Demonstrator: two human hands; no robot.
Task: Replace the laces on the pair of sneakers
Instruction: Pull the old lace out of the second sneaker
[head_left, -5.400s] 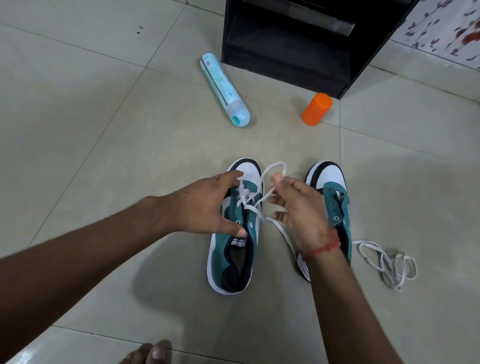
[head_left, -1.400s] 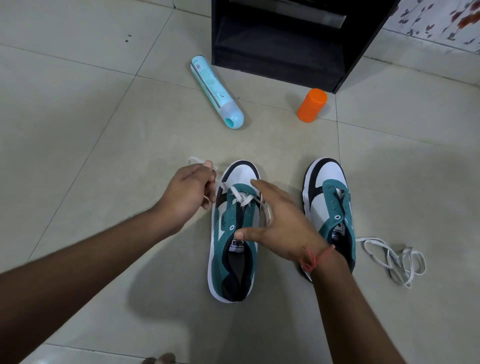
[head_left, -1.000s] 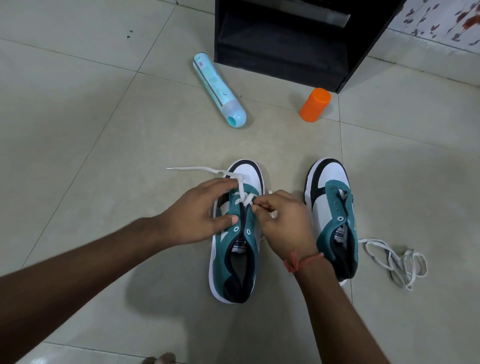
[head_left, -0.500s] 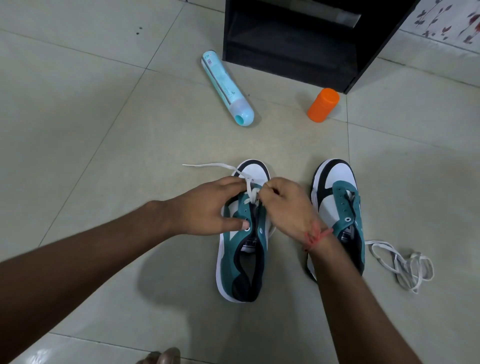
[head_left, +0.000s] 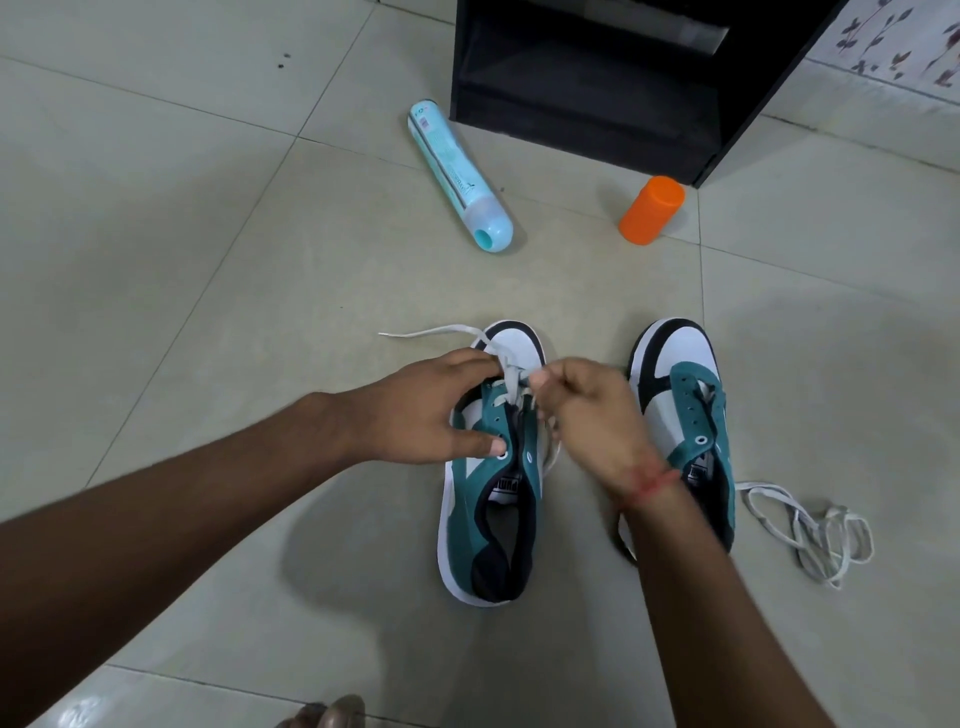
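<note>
Item 1: left sneaker (head_left: 491, 499), teal/white/black, flat on tiled floor (head_left: 208, 260), toe pointing far. White lace (head_left: 511, 382) threaded thru the far eyelets only; one free end trailed left across floor past the toe. Nearer eyelets not yet laced.

Item 2: left hand (head_left: 431, 410) lay over sneaker's left flank, thumb pressing teal upper beside a near eyelet, other fingers reaching to the lace at the far rows. Whether those fingers were clamped on the lace: can't tell, tips hidden by the crossing.

Item 3: right hand (head_left: 582, 410), red thread at wrist, fingers together, pinching the lace just right of the tongue.

Item 4: right sneaker (head_left: 685, 415), same colours, just right of right hand, eyelets bare. No lace in it.

Item 5: loose white lace (head_left: 810, 525), tangled heap on floor, right of right sneaker, apart from both hands.

Misc, far side: light-blue bottle (head_left: 460, 176) lying on its side; orange cap-shaped container (head_left: 652, 208) upright; black cabinet (head_left: 597, 83) behind both.

Step in hand (judged): crossing lace to next eyelet pair, left sneaker. Task approx. early: one shoe partly laced, other untouched.

To do well: keep thumb bracing upper so sneaker doesn't slide; feed tip from underside, pull snug but flat, no twist; even up both ends before going nearer, as left end looked long. Risk: lace twisting at crossing or an eyelet skipped.
</note>
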